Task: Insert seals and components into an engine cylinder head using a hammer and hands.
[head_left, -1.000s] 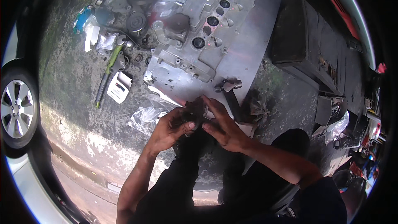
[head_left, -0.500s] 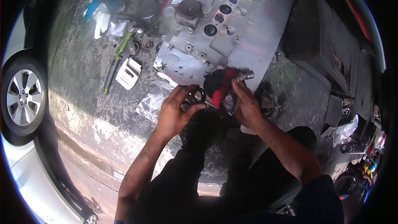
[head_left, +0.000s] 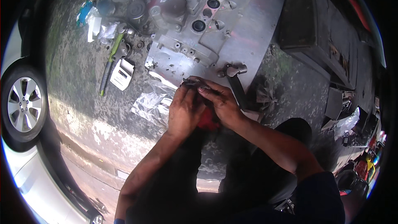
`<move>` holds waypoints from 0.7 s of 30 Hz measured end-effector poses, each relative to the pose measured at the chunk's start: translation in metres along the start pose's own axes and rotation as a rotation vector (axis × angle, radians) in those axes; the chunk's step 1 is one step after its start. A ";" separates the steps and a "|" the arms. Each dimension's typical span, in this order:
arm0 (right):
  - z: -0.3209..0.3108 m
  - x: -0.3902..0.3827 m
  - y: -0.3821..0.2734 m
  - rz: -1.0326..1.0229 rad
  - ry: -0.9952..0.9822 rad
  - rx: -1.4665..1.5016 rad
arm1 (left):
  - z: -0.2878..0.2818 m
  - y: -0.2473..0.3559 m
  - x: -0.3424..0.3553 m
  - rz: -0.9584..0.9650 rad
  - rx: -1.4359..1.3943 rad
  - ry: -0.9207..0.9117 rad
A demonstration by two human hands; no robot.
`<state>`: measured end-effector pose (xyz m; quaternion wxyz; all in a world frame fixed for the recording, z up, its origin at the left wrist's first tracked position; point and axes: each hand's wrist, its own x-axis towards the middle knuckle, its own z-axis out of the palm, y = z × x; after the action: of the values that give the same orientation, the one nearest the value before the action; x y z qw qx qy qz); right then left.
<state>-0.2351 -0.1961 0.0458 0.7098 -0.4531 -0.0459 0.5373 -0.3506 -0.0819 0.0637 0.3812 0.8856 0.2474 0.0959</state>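
Note:
My left hand [head_left: 183,110] is closed on a small dark ring [head_left: 191,82], mostly hidden behind the fingers. My right hand [head_left: 224,103] meets it there, its thumb and fingers pinching the same part. Below and between the palms hangs a red cloth [head_left: 208,120]; which hand bears it is hidden. Just beyond my right hand a hammer [head_left: 234,70] lies on the metal sheet, its black handle pointing back toward my wrist. A grey metal engine cover [head_left: 188,47] with a row of round dark openings lies ahead of both hands.
Left of the cover are a green-and-black handled tool [head_left: 110,64], a small white box [head_left: 122,74] and a crumpled clear plastic bag [head_left: 151,105]. A dark cabinet [head_left: 304,25] stands at the right. A car wheel [head_left: 24,101] is at far left.
My right hand has moved left to meet my left hand at the ring. The red cloth has come off the hammer and now hangs below the hands, leaving the hammer in plain sight.

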 end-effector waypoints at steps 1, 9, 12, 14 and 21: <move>-0.002 0.000 0.002 0.004 0.000 -0.001 | 0.000 0.003 0.001 -0.004 -0.001 0.000; -0.010 0.005 0.008 0.111 0.517 0.085 | 0.003 0.016 -0.012 -0.104 -0.101 -0.003; 0.004 0.005 0.004 0.146 0.278 0.210 | 0.005 -0.011 -0.029 -0.561 -0.763 -0.254; -0.009 0.004 0.011 0.084 0.307 0.057 | 0.005 0.007 -0.017 -0.395 -0.376 -0.437; -0.001 0.005 -0.009 0.305 0.342 0.193 | 0.001 0.015 -0.004 -0.231 -0.040 -0.213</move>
<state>-0.2264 -0.1925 0.0491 0.6579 -0.4694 0.1954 0.5556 -0.3478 -0.0932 0.0743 0.4312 0.8488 0.3038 -0.0378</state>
